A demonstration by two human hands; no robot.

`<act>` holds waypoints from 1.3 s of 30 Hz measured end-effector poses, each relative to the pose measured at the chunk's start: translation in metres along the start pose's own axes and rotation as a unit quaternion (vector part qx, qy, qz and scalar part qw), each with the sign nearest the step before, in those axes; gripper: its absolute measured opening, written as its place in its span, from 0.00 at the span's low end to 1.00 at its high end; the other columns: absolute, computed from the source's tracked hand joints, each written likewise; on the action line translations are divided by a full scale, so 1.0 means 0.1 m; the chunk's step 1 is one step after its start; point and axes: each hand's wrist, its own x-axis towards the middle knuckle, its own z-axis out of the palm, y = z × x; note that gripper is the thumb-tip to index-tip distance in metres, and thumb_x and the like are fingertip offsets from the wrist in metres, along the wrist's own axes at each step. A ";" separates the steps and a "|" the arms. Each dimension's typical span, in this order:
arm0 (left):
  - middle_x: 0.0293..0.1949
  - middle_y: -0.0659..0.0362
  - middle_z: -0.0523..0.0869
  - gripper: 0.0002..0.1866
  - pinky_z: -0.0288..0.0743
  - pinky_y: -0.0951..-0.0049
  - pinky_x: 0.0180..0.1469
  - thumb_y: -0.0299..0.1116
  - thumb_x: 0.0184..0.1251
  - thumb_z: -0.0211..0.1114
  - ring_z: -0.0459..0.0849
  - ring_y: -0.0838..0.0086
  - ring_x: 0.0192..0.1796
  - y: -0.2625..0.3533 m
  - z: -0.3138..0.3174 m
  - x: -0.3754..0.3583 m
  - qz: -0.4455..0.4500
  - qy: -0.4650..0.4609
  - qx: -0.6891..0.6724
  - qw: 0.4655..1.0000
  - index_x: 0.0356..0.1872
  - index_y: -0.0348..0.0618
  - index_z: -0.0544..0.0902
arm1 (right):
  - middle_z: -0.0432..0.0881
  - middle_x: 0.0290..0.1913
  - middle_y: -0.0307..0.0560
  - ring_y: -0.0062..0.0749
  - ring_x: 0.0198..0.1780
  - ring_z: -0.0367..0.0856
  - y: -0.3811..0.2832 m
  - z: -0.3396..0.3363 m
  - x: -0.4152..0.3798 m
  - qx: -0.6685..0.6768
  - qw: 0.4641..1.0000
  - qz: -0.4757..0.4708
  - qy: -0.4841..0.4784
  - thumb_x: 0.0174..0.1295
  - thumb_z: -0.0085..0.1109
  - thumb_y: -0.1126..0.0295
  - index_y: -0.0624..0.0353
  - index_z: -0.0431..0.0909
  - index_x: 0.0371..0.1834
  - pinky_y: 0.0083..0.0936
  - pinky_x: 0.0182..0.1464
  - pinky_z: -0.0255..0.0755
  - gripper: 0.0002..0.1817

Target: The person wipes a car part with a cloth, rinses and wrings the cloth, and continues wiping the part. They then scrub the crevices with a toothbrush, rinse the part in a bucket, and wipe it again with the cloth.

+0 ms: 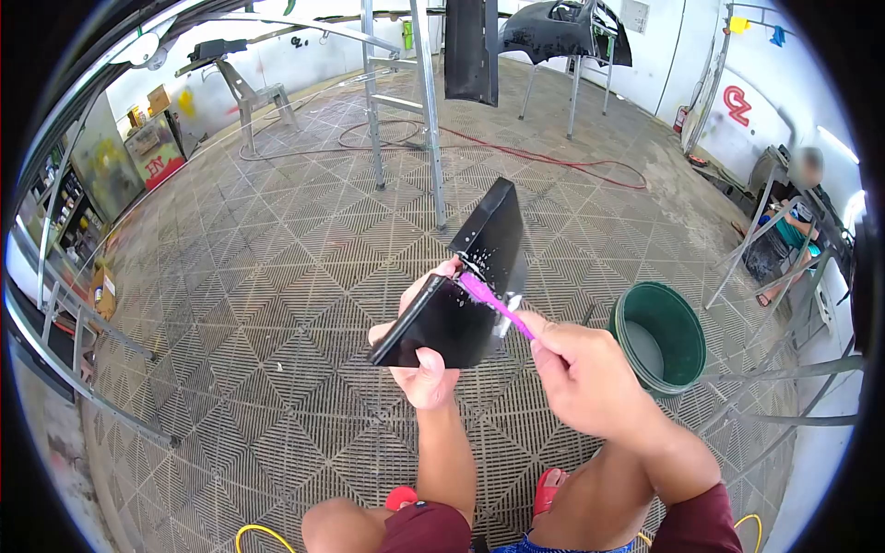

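Observation:
My left hand point(429, 376) grips a black, angular panel piece point(447, 327) from below, thumb on its near face and fingers behind it. The piece is tilted up in front of me, with a notch in its middle and white foamy specks around the notch. In my right hand point(581, 373) is a purple toothbrush point(502, 311), pinched by its handle. Its head rests against the panel at the notch; the bristles are hidden.
A green bucket point(698, 346) with greyish liquid stands to my right on the patterned floor point(304, 405). Ahead are a metal ladder point(430, 120), a red hose point(590, 169) and a black car body part point(544, 37) on a stand. Another person point(800, 221) sits at far right.

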 end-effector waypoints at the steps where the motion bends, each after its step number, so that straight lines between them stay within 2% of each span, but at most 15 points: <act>1: 0.70 0.27 0.72 0.21 0.71 0.37 0.72 0.44 0.73 0.71 0.72 0.35 0.73 -0.01 0.00 0.01 0.015 -0.022 0.035 0.999 0.62 0.55 0.77 | 0.78 0.27 0.46 0.36 0.23 0.78 0.03 -0.06 0.05 -0.001 1.000 0.000 0.001 0.68 0.60 0.74 0.56 0.81 0.68 0.32 0.28 0.75 0.23; 3: 0.67 0.26 0.73 0.21 0.74 0.38 0.70 0.45 0.72 0.72 0.75 0.35 0.71 -0.03 -0.01 0.01 0.036 -0.024 0.033 0.998 0.60 0.50 0.77 | 0.81 0.27 0.50 0.40 0.26 0.81 0.05 -0.16 0.14 0.333 0.908 0.196 -0.164 0.71 0.57 0.74 0.57 0.81 0.68 0.34 0.31 0.74 0.22; 5: 0.67 0.26 0.73 0.21 0.75 0.39 0.69 0.45 0.71 0.73 0.74 0.36 0.71 0.01 -0.03 0.01 0.017 -0.007 0.058 0.998 0.56 0.46 0.79 | 0.82 0.28 0.51 0.42 0.26 0.81 0.11 -0.08 0.13 0.362 0.896 0.200 -0.161 0.73 0.55 0.74 0.56 0.80 0.69 0.34 0.30 0.70 0.22; 7: 0.67 0.27 0.75 0.25 0.76 0.43 0.69 0.46 0.69 0.74 0.76 0.39 0.70 -0.03 0.00 0.01 0.052 -0.024 0.008 0.998 0.57 0.39 0.82 | 0.79 0.28 0.48 0.41 0.25 0.79 0.16 -0.05 0.10 0.117 0.991 0.060 -0.027 0.70 0.57 0.74 0.53 0.81 0.68 0.33 0.28 0.72 0.22; 8: 0.67 0.27 0.75 0.27 0.76 0.45 0.68 0.46 0.68 0.75 0.77 0.41 0.70 -0.02 0.01 -0.02 0.012 0.006 0.049 0.999 0.57 0.36 0.83 | 0.75 0.26 0.46 0.40 0.25 0.79 0.15 -0.04 0.07 -0.115 0.991 -0.019 0.062 0.67 0.61 0.74 0.52 0.82 0.66 0.33 0.27 0.75 0.23; 11: 0.66 0.28 0.77 0.31 0.76 0.51 0.69 0.47 0.66 0.77 0.79 0.46 0.69 -0.08 0.04 -0.06 -0.039 0.050 0.081 0.995 0.58 0.29 0.83 | 0.72 0.25 0.45 0.42 0.25 0.81 0.20 0.13 0.06 -0.265 0.949 -0.055 0.161 0.63 0.63 0.73 0.52 0.82 0.65 0.37 0.28 0.77 0.24; 13: 0.67 0.28 0.76 0.30 0.73 0.49 0.70 0.46 0.67 0.76 0.78 0.45 0.70 -0.14 0.02 -0.08 -0.033 0.040 0.090 0.995 0.60 0.31 0.83 | 0.75 0.25 0.46 0.40 0.25 0.81 0.25 0.22 0.00 -0.250 0.958 -0.038 0.133 0.67 0.61 0.74 0.54 0.82 0.66 0.33 0.27 0.75 0.22; 14: 0.67 0.28 0.75 0.30 0.72 0.48 0.71 0.46 0.68 0.76 0.77 0.45 0.70 -0.18 0.00 -0.09 -0.026 0.031 0.091 0.995 0.62 0.33 0.81 | 0.76 0.26 0.47 0.39 0.25 0.80 0.27 0.29 -0.02 -0.014 0.997 0.038 0.059 0.69 0.59 0.75 0.56 0.82 0.66 0.32 0.27 0.74 0.21; 15: 0.68 0.28 0.75 0.30 0.70 0.47 0.72 0.45 0.69 0.75 0.77 0.44 0.71 -0.22 -0.02 -0.11 -0.020 0.023 0.093 0.995 0.65 0.35 0.80 | 0.78 0.26 0.47 0.38 0.25 0.79 0.28 0.31 -0.02 0.223 0.968 0.111 -0.017 0.71 0.58 0.75 0.58 0.81 0.66 0.31 0.27 0.73 0.20; 16: 0.69 0.27 0.73 0.30 0.69 0.46 0.73 0.42 0.71 0.72 0.75 0.44 0.72 -0.26 -0.03 -0.13 -0.017 0.037 0.077 0.996 0.69 0.40 0.76 | 0.80 0.26 0.50 0.37 0.24 0.78 0.27 0.26 -0.05 0.232 0.961 0.144 -0.032 0.73 0.55 0.76 0.61 0.81 0.65 0.31 0.28 0.73 0.19; 17: 0.71 0.27 0.71 0.31 0.68 0.46 0.74 0.40 0.74 0.70 0.74 0.43 0.73 -0.28 -0.06 -0.15 -0.016 0.051 0.063 0.997 0.73 0.45 0.72 | 0.80 0.26 0.50 0.37 0.24 0.78 0.31 0.29 -0.02 0.233 0.961 0.144 -0.032 0.73 0.55 0.76 0.61 0.81 0.65 0.31 0.28 0.73 0.19; 19: 0.73 0.28 0.68 0.31 0.66 0.43 0.75 0.36 0.78 0.65 0.72 0.43 0.75 -0.31 -0.15 -0.20 -0.021 0.039 0.062 0.997 0.77 0.54 0.65 | 0.80 0.27 0.51 0.40 0.24 0.78 0.38 0.39 0.02 0.098 0.988 -0.045 0.111 0.72 0.55 0.76 0.59 0.80 0.66 0.33 0.30 0.74 0.20; 25: 0.77 0.39 0.67 0.29 0.71 0.47 0.73 0.44 0.84 0.55 0.75 0.48 0.71 -0.30 -0.10 -0.17 -0.049 0.101 -0.063 0.992 0.74 0.34 0.68 | 0.76 0.27 0.47 0.45 0.24 0.80 0.62 0.56 0.01 -0.050 0.989 -0.074 0.116 0.67 0.62 0.74 0.52 0.79 0.68 0.41 0.25 0.77 0.24; 30: 0.78 0.45 0.66 0.31 0.74 0.46 0.71 0.47 0.84 0.54 0.77 0.51 0.70 -0.33 -0.15 -0.23 -0.077 0.104 -0.073 0.989 0.76 0.33 0.66 | 0.77 0.30 0.42 0.39 0.21 0.80 0.57 0.48 0.17 -0.124 0.977 -0.096 0.145 0.64 0.64 0.73 0.49 0.80 0.68 0.37 0.20 0.76 0.26; 39: 0.78 0.51 0.68 0.35 0.63 0.46 0.77 0.52 0.84 0.50 0.70 0.53 0.76 -0.28 -0.03 -0.17 -0.121 0.144 -0.159 0.969 0.78 0.34 0.62 | 0.76 0.32 0.41 0.39 0.23 0.81 0.68 0.50 0.15 -0.186 0.963 -0.120 0.152 0.58 0.67 0.71 0.44 0.79 0.70 0.36 0.22 0.77 0.31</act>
